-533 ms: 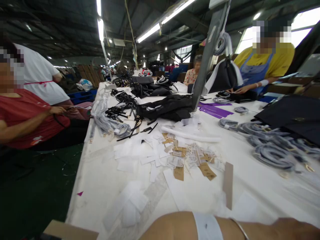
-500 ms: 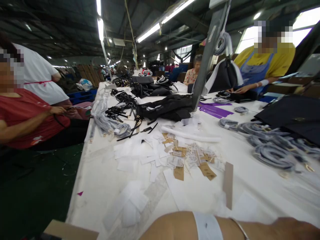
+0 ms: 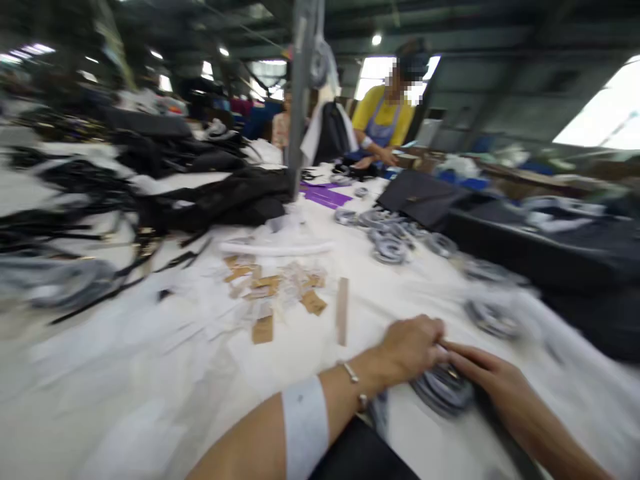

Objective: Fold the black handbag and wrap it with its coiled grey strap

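White cloth-covered table, both hands' grip closed on a coiled grey strap.

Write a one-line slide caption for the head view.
Both hands, left hand and right hand, rest on a coiled grey strap on a white table strewn with brown tags.

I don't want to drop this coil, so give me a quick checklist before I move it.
1. Left hand on the grey coiled strap: ok.
2. Right hand touching it: ok.
3. Firm grip: cannot tell, picture blurred.
4. Strap clear of the other grey coils: ok, they lie farther up the table.
5. Paper tags apart from the hands: ok.
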Demonstrator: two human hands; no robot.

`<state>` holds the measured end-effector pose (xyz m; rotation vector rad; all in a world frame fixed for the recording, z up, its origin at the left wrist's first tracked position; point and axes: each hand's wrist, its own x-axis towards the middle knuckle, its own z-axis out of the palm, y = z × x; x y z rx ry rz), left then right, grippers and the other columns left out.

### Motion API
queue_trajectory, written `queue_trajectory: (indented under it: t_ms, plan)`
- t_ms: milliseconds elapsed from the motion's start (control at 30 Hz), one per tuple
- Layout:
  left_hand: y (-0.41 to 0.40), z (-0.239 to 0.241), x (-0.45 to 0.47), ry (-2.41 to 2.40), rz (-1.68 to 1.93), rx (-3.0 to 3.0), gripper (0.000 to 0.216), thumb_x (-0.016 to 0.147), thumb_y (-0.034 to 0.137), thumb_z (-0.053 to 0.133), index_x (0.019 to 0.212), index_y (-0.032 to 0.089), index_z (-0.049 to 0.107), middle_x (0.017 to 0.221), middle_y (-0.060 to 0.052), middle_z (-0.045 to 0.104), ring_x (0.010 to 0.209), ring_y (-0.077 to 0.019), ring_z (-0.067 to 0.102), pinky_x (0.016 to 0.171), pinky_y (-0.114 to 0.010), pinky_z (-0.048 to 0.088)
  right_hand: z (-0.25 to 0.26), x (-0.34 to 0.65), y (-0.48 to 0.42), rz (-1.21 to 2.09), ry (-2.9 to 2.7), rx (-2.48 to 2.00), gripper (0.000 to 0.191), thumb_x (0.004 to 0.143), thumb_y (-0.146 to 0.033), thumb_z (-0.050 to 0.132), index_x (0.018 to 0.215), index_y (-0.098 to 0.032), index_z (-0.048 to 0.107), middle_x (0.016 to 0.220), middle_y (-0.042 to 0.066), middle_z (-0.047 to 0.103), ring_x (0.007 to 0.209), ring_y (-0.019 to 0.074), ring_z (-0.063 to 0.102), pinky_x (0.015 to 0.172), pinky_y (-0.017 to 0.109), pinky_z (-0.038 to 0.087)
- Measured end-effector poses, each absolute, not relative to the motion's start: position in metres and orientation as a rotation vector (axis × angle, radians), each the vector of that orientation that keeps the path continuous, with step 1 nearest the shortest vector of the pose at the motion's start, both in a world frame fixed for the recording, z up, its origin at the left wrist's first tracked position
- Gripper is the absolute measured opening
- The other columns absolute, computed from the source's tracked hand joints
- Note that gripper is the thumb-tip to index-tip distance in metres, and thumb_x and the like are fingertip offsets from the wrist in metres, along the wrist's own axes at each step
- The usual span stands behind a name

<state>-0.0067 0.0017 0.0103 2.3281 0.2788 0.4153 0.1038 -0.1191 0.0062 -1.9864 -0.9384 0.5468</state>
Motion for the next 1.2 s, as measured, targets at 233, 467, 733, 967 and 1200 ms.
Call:
queue_trajectory:
  t_ms: [233,467,733,967,1200]
  plan:
    - [0.018,0.003,-0.002,0.174,0.454,2.094,0.007,0.079,0.022,0.054,0.076,0.02,0.06,0.069,0.003,0.061,0.068,-0.0132,0.055,0.063,-0.023,0.04,0.019,0.1,-0.134,0.746,-0.674,-1.746,0.038,0.067,-0.042,0.075,0.097,-0.019,0.074,0.093,0.005,0.073,0.081,0.0212,0.064,0.081,0.035,0.049]
    - [0.019,-0.001,0.004,0.294,0.403,2.112,0.006,0.074,0.018,0.053,0.073,0.019,0.059,0.067,0.003,0.061,0.065,-0.0131,0.055,0.061,-0.023,0.04,0.017,0.096,-0.131,0.759,-0.626,-1.661,0.042,0.06,-0.038,0.079,0.097,-0.018,0.073,0.09,0.005,0.073,0.077,0.0185,0.063,0.077,0.033,0.049]
    - [0.017,0.005,0.001,0.268,0.412,2.123,0.009,0.076,0.016,0.052,0.081,0.02,0.058,0.075,0.002,0.062,0.071,-0.0137,0.056,0.067,-0.024,0.042,0.007,0.087,-0.129,0.563,-0.705,-1.754,0.032,0.066,-0.037,0.074,0.092,-0.018,0.074,0.08,0.002,0.072,0.066,0.0164,0.06,0.067,0.031,0.048]
    - [0.03,0.01,-0.01,-0.031,0.265,2.209,0.02,0.074,0.02,0.058,0.093,0.021,0.058,0.085,0.003,0.062,0.076,-0.014,0.055,0.071,-0.023,0.042,0.002,0.084,-0.133,0.471,-0.722,-1.748,0.028,0.069,-0.034,0.074,0.092,-0.019,0.073,0.083,0.003,0.073,0.073,0.019,0.063,0.071,0.032,0.05]
    - [0.028,0.001,-0.007,-0.048,0.404,2.24,0.014,0.075,0.014,0.052,0.086,0.022,0.055,0.086,0.003,0.06,0.082,-0.0144,0.054,0.077,-0.024,0.041,0.0,0.073,-0.132,0.028,-1.013,-1.93,0.016,0.08,-0.021,0.064,0.093,-0.025,0.073,0.094,0.004,0.074,0.088,0.0218,0.067,0.087,0.037,0.05]
